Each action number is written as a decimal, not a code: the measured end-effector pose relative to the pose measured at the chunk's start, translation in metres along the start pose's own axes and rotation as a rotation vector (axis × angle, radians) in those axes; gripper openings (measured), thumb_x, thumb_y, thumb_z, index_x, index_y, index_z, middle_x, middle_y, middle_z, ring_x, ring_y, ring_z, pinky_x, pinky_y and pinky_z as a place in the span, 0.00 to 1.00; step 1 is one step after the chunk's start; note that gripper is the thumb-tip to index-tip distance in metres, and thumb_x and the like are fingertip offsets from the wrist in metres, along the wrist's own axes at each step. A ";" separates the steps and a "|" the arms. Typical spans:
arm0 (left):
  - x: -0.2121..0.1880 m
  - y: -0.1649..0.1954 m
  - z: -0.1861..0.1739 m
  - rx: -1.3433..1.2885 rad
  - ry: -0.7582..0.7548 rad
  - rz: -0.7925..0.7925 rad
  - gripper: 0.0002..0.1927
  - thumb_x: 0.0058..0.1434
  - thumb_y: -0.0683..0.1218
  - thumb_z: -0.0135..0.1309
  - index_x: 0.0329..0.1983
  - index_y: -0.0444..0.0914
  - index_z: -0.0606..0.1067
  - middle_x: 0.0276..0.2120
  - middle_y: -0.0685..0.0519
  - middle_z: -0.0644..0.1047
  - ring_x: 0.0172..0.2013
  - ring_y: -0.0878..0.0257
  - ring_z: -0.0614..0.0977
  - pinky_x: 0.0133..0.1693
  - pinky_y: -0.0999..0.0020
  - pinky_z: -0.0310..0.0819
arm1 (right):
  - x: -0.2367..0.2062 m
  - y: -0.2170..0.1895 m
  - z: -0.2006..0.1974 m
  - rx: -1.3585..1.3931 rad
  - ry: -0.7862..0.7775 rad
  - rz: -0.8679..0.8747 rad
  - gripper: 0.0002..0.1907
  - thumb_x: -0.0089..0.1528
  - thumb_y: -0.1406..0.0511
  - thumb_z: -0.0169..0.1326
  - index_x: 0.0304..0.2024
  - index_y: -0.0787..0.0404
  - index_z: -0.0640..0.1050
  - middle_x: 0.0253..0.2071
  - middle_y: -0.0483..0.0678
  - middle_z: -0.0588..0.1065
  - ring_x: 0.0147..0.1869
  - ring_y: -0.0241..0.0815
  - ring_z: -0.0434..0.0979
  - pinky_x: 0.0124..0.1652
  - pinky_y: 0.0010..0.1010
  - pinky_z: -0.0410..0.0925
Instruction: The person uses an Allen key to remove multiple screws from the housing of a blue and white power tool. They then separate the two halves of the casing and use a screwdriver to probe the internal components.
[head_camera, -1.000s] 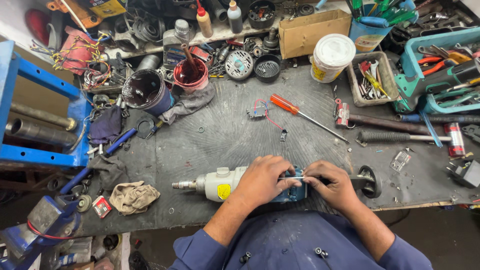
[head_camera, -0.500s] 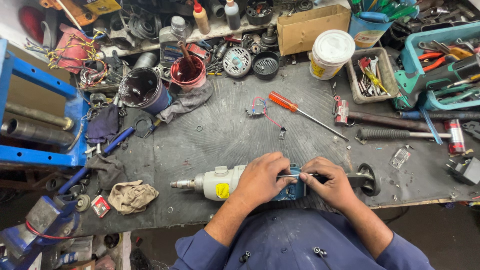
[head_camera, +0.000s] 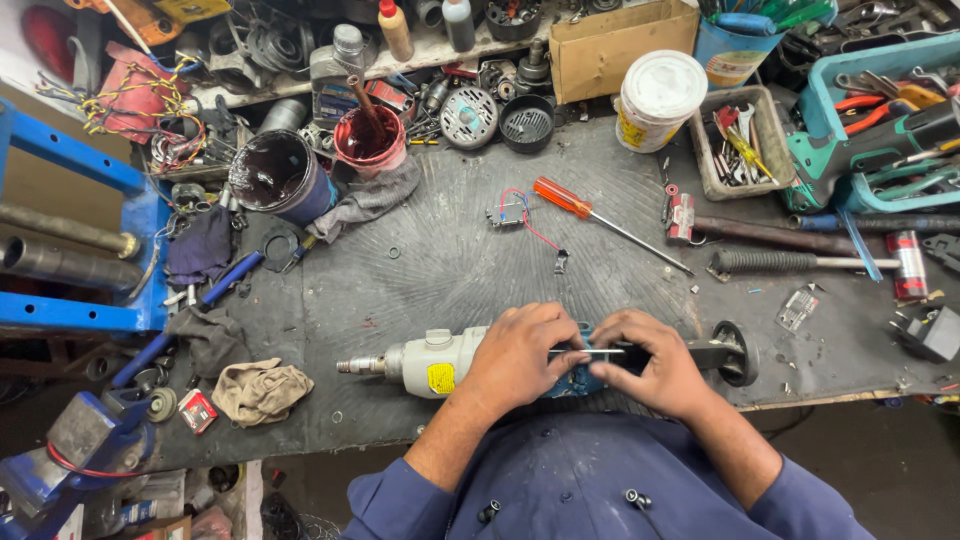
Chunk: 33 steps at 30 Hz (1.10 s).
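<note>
**Two hands on a drill at the bench edge**

A drill (head_camera: 440, 362) lies on its side on the dark bench (head_camera: 440, 270), close to the near edge, its metal nose pointing away to the person's left. The grey front half with a yellow sticker shows; the blue rear half is mostly covered by the hands.

The left hand (head_camera: 520, 355) is clamped over the middle of the drill, fingers curled down around the body and gripping it. The right hand (head_camera: 655, 365) sits just beside it on the rear part, fingers closed around a thin metal tool (head_camera: 590, 352) that lies level and points toward the left hand. Its tip meets the drill between the two hands; exactly what it touches is hidden. Behind the right hand a black handle with a ring end (head_camera: 735, 352) sticks out from the drill.

Beyond the drill, further up the bench, an orange-handled screwdriver (head_camera: 575, 203) lies slanted, with a small wired switch (head_camera: 512, 212) just beside its handle. To the far left of the drill a crumpled rag (head_camera: 262, 390) rests near the bench edge. Well beyond the drill, toward the back, stand a dark can (head_camera: 278, 178), a red cup (head_camera: 368, 140) and a white tub (head_camera: 658, 98).
</note>
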<state>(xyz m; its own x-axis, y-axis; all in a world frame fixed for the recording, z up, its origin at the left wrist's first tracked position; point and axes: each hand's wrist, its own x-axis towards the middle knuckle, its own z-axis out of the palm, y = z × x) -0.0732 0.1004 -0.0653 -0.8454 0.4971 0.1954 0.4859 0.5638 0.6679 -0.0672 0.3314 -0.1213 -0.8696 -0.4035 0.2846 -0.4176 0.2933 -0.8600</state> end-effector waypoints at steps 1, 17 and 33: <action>0.000 0.001 0.000 0.003 0.004 -0.002 0.10 0.55 0.50 0.65 0.35 0.42 0.77 0.37 0.54 0.77 0.43 0.52 0.80 0.44 0.55 0.72 | -0.001 0.003 0.002 -0.008 0.010 0.037 0.10 0.54 0.67 0.67 0.35 0.63 0.80 0.39 0.48 0.80 0.46 0.42 0.81 0.47 0.32 0.71; 0.000 0.000 0.002 0.053 -0.031 -0.036 0.10 0.57 0.49 0.64 0.36 0.42 0.76 0.38 0.56 0.76 0.45 0.55 0.77 0.47 0.56 0.68 | -0.002 0.005 0.002 0.092 0.027 0.103 0.11 0.58 0.66 0.62 0.41 0.64 0.78 0.44 0.49 0.78 0.50 0.41 0.79 0.51 0.32 0.71; -0.003 -0.005 0.006 0.062 0.008 0.012 0.09 0.56 0.50 0.64 0.35 0.43 0.78 0.37 0.56 0.77 0.45 0.55 0.78 0.46 0.56 0.70 | 0.003 -0.009 0.000 0.184 0.042 0.216 0.24 0.49 0.64 0.67 0.46 0.63 0.76 0.44 0.48 0.77 0.49 0.42 0.78 0.48 0.31 0.71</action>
<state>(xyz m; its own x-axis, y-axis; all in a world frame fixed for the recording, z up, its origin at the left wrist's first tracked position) -0.0716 0.1000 -0.0737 -0.8410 0.4992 0.2087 0.5087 0.5979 0.6194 -0.0657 0.3274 -0.1126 -0.9451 -0.3110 0.1001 -0.1696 0.2052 -0.9639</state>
